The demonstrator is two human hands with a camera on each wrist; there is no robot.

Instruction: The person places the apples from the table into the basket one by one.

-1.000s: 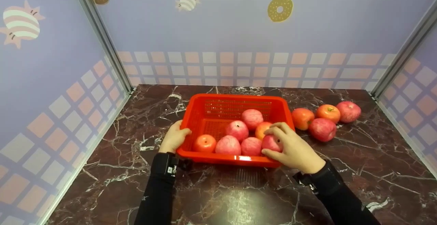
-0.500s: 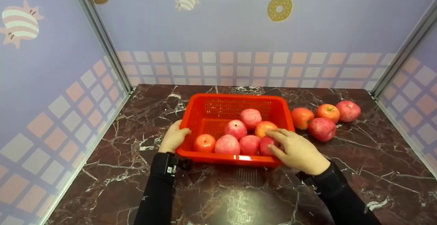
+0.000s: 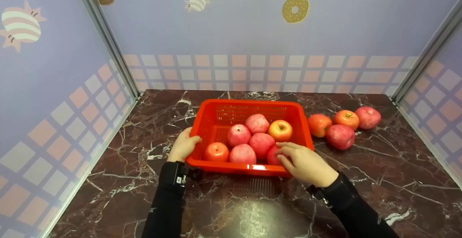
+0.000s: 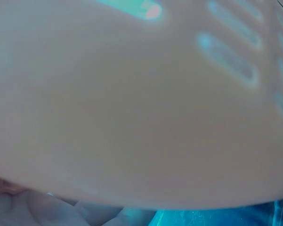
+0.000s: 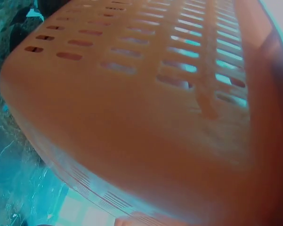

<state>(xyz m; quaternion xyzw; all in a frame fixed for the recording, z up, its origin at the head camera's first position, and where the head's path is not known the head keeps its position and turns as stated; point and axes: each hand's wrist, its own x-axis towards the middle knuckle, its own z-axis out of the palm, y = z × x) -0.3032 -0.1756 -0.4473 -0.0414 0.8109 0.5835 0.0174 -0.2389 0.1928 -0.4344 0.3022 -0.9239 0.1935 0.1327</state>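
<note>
A red slotted plastic basket [image 3: 252,102] stands on the dark marbled table, with several apples inside. My left hand [image 3: 184,146] grips its left rim, the thumb hooked over the edge. At the front right corner, my right hand [image 3: 308,164] reaches over the rim, and its fingertips touch a red apple [image 3: 274,155], partly hidden behind them. Beside it lie a pink-red apple [image 3: 262,145] and a yellow-orange apple [image 3: 280,130]. An orange-red apple [image 3: 216,152] sits at the front left. Both wrist views are filled by the basket's wall [image 5: 132,117]; the left wrist view is blurred.
Right of the basket, several more apples lie grouped on the table, among them a red apple [image 3: 340,137] and an orange apple [image 3: 346,119]. Patterned wall panels [image 3: 245,32] rise at the back and both sides.
The red apple under my right hand has shifted left, with that hand following. Neighbouring apples have moved left and back, and the yellow-orange one has turned. My left hand stays on the basket.
</note>
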